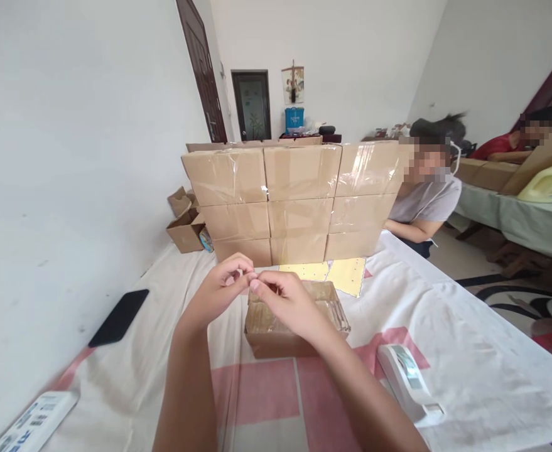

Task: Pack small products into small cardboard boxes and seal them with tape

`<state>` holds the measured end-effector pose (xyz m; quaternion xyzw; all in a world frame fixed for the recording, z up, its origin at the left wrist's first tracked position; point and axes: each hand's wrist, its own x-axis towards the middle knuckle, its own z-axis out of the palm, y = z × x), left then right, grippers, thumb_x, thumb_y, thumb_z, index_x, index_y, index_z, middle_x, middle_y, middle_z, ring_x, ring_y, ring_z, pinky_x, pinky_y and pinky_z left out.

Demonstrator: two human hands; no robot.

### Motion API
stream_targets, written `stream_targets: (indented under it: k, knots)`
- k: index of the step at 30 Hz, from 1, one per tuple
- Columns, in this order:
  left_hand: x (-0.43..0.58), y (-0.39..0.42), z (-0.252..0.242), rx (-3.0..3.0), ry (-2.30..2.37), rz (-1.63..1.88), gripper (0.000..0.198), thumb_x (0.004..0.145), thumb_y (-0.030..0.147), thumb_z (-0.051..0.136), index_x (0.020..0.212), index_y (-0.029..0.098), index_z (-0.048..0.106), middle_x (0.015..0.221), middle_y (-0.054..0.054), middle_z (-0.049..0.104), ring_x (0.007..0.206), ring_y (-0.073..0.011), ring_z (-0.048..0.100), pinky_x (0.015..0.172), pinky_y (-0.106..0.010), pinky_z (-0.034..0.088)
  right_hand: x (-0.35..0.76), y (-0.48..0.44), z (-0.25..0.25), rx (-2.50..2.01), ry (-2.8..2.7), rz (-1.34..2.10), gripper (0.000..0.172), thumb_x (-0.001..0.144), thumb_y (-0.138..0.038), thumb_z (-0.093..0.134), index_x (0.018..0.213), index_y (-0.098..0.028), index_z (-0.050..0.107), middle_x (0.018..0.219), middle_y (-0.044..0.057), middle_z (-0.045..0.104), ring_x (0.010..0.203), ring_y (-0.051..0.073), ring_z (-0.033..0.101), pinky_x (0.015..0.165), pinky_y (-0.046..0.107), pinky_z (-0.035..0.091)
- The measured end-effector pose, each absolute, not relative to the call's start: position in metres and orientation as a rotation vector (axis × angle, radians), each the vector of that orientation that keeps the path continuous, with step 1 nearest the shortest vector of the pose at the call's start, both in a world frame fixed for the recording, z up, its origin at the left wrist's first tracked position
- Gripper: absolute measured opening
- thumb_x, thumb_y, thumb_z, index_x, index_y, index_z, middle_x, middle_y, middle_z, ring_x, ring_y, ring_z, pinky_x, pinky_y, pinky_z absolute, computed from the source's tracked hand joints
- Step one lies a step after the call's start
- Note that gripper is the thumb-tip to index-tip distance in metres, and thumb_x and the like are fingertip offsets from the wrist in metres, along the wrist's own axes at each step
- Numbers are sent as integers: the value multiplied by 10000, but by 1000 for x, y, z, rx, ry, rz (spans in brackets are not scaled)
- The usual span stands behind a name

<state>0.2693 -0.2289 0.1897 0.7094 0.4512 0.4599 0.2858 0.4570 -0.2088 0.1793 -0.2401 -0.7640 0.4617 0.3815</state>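
Observation:
My left hand [223, 285] and my right hand [287, 298] meet fingertip to fingertip above a small open cardboard box [276, 345]. Both are closed in a pinch, thumbs against fingers. Whatever lies between the fingertips is too small or hidden to name. Inside the box, what look like clear plastic pieces catch the light, partly covered by my right hand and wrist. Behind the box, a yellow sheet with a scalloped edge [346, 276] lies on the cloth.
A wall of taped cardboard boxes [299, 172] stands across the far side. Left are an open carton [184, 232], a black phone-like slab [119, 318] and a white box [37, 420]. A white handheld device [410, 383] lies right. One person [421, 201] sits beyond; another [502, 147] is farther right.

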Motion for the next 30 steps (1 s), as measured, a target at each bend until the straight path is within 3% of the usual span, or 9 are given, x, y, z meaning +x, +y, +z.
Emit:
stream_targets:
  k: [7, 11, 13, 16, 19, 24, 30]
  knots:
    - [273, -225, 184, 2042, 1322, 1365, 265, 971, 395, 638, 782, 211, 639, 910, -37, 597, 833, -169, 570, 703, -297, 432, 477, -204, 182, -757, -2096, 1086, 263, 1005, -418, 527, 987, -242, 722, 830, -17, 675, 700, 142, 546, 654, 257, 387]
    - [277, -227, 182, 1990, 1172, 1924, 213, 963, 351, 661, 789, 231, 631, 877, -25, 596, 837, -173, 563, 782, -331, 449, 505, -184, 182, -1197, -2177, 728, 273, 989, -363, 532, 971, -235, 773, 874, 49, 751, 768, 198, 619, 702, 298, 397]
    - [276, -234, 185, 1980, 1070, 1999, 239, 963, 383, 666, 784, 231, 623, 870, -32, 599, 836, -180, 570, 807, -345, 470, 520, -166, 177, -1324, -2196, 609, 274, 981, -332, 534, 1006, -228, 786, 974, 80, 773, 873, 226, 651, 761, 310, 413]
    - [276, -245, 193, 2143, 1199, 1409, 255, 972, 413, 642, 800, 227, 650, 909, -48, 641, 841, -192, 592, 798, -344, 490, 536, -139, 163, -1410, -2242, 741, 299, 969, -367, 560, 1123, -225, 773, 1114, 95, 765, 945, 237, 664, 789, 307, 437]
    - [280, -244, 194, 2191, 1330, 831, 275, 1008, 398, 547, 842, 229, 685, 996, -45, 659, 907, -199, 597, 839, -343, 494, 540, -119, 147, -1485, -2281, 908, 332, 975, -434, 540, 1070, -216, 772, 1185, 91, 746, 963, 236, 661, 788, 304, 442]
    - [282, -222, 176, 2197, 1479, 615, 311, 994, 413, 517, 854, 240, 734, 1111, -55, 622, 1142, -264, 523, 1038, -442, 445, 531, -109, 133, -1448, -2259, 979, 351, 986, -459, 503, 954, -206, 743, 1135, 65, 749, 988, 229, 644, 815, 300, 422]
    - [272, -211, 160, 2129, 1510, 444, 316, 953, 464, 557, 817, 252, 750, 1030, -66, 662, 1153, -297, 520, 1074, -479, 422, 526, -108, 130, -1397, -2289, 986, 363, 973, -461, 500, 808, -192, 677, 943, 48, 726, 880, 207, 615, 766, 300, 404]
